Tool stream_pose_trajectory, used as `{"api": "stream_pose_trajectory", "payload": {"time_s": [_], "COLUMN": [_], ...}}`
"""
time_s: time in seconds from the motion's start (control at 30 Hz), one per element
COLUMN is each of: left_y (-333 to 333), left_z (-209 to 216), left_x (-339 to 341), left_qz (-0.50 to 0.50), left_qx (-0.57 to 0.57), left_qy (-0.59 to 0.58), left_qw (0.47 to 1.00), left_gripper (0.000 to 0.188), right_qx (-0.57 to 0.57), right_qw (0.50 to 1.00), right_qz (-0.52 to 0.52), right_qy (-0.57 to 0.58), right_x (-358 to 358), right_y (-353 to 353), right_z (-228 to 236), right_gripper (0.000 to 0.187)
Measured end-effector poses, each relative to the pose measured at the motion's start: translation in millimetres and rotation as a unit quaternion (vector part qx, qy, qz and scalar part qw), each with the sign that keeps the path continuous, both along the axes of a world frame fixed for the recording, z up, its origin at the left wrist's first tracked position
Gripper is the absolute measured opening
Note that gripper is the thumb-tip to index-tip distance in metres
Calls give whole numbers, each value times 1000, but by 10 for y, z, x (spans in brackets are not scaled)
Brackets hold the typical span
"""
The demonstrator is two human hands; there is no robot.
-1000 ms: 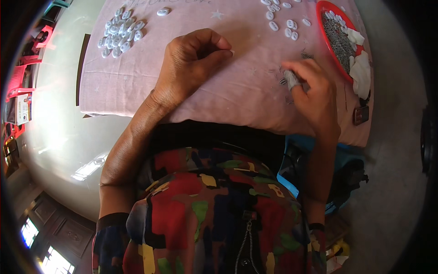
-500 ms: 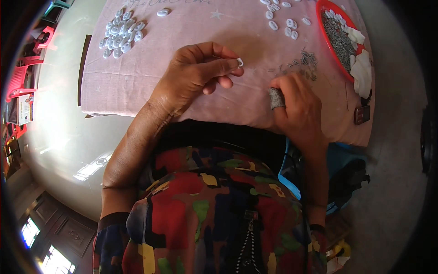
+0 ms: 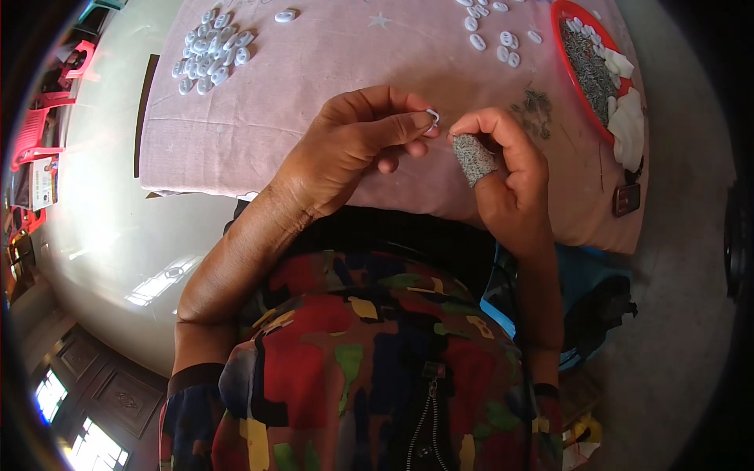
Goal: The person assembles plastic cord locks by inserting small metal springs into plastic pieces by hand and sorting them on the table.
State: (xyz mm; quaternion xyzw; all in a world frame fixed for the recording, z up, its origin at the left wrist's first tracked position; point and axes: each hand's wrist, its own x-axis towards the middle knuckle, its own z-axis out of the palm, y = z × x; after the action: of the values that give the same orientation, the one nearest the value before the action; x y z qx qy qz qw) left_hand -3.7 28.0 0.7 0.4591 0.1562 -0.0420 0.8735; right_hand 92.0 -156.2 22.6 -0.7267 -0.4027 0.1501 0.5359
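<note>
One small white ring-like piece point(image 3: 434, 116) sits at the tips of the left hand point(image 3: 361, 135), its exposed rim standing out toward the person's right, on the side that faces the right hand point(image 3: 512, 169). The left fingers are closed in a pinch on it, thumb against forefinger, with the other fingertips loosely curled below. Its longer visible direction runs roughly away from and toward the body, slightly slanted, so it lies across the line between the two hands rather than along it. The right fingers are bent, with thumb and forefinger tips nearly together; whether they hold something tiny, I cannot tell. From those tips, the piece lies just to the left and a little farther from the body, with a narrow gap between. A grey wrap point(image 3: 474, 159) covers the right thumb. Both hands are over the cloth-covered tabletop point(image 3: 322, 59), the left one being nearer the piece since it grips it. Small dark bits point(image 3: 536, 106) lie scattered beyond the right hand, short of the red tray point(image 3: 581, 9).
</note>
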Motion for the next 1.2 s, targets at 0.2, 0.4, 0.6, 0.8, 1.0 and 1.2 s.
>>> {"api": "stream_pose_trajectory", "payload": {"time_s": [0.2,0.4,0.6,0.8,1.0,1.2], "left_y": [-46,-60,-64,-76,-87,-88], "left_z": [14,37,54,31,27,34], "left_x": [-18,-26,-33,-36,-42,-47], "left_qz": [3,3,3,4,4,7], "left_qx": [1,1,12,41,57,57], "left_qy": [-6,4,0,-11,-17,-13], "left_qw": [1000,1000,1000,999,998,998], "left_gripper": [16,16,15,15,14,14], "right_qx": [26,20,47,50,45,43], "right_qw": [999,999,996,994,994,994], "right_qz": [-9,2,-7,-17,-22,-29], "right_qy": [42,50,79,91,95,93], "right_x": [-27,-18,-20,-18,-33,-41], "right_y": [9,-17,-3,-7,-15,-11], "right_z": [-9,18,-18,-21,-33,-28], "right_gripper": [29,31,31,30,29,28]}}
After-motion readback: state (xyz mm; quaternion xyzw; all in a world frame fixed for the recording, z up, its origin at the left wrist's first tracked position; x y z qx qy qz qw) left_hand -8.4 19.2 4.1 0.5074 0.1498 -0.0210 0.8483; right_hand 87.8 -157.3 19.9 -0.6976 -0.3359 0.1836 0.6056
